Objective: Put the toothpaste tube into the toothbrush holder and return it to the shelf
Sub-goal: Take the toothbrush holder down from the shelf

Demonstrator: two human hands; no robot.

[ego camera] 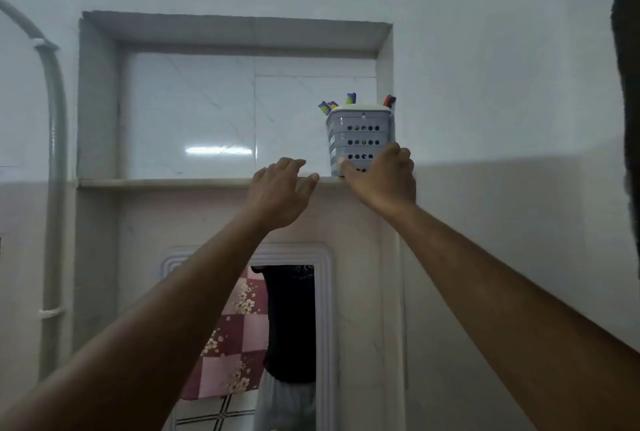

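Below, a wall mirror (291, 326) framed in white moulding, catching a dark-shirted figure. Higher up, at the ledge of the shelf (166, 182): left hand (278, 193) with fingers spread and empty, hovering at the lip; right hand (382, 181) wrapped around the base of the grey perforated toothbrush holder (360, 134), standing upright at the niche's right end. Poking above its rim, coloured ends (350, 98); toothpaste tube not distinguishable among them.

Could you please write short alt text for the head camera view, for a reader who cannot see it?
A person's right hand holds a grey perforated toothbrush holder at the right end of a recessed tiled wall shelf, colourful items poking from its top. The left hand hovers open at the shelf edge beside it.
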